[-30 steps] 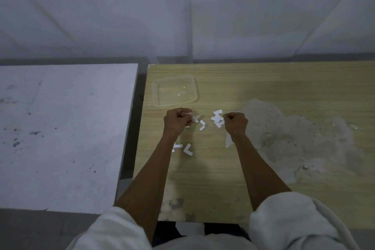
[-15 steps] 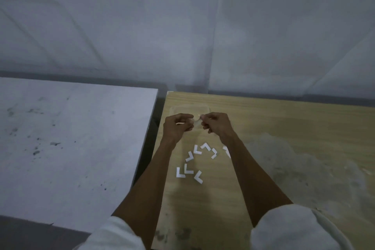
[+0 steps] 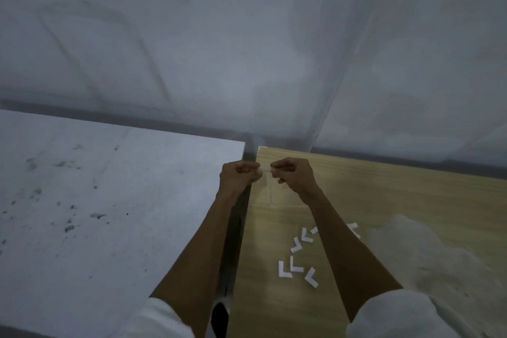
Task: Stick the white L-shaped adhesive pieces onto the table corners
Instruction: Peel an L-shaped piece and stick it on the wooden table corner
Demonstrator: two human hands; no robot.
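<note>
My left hand [image 3: 239, 176] and my right hand [image 3: 291, 175] are raised close together over the far left part of the wooden table [image 3: 370, 200]. Between their fingertips they pinch one small white adhesive piece [image 3: 265, 171]; most of it is hidden by the fingers. The table's far left corner [image 3: 260, 149] lies just beyond the hands. Several white L-shaped pieces [image 3: 297, 263] lie loose on the wood under my right forearm.
A grey-white table [image 3: 109, 214] stands to the left, separated from the wooden one by a narrow dark gap [image 3: 236, 228]. A clear flat plastic tray [image 3: 267, 192] lies below the hands. A pale worn patch [image 3: 428, 255] covers the wood at right. A grey wall stands behind.
Both hands have lifted off the pile of pieces and moved toward the far left corner, now pinching one piece between them. The view has tilted upward.
</note>
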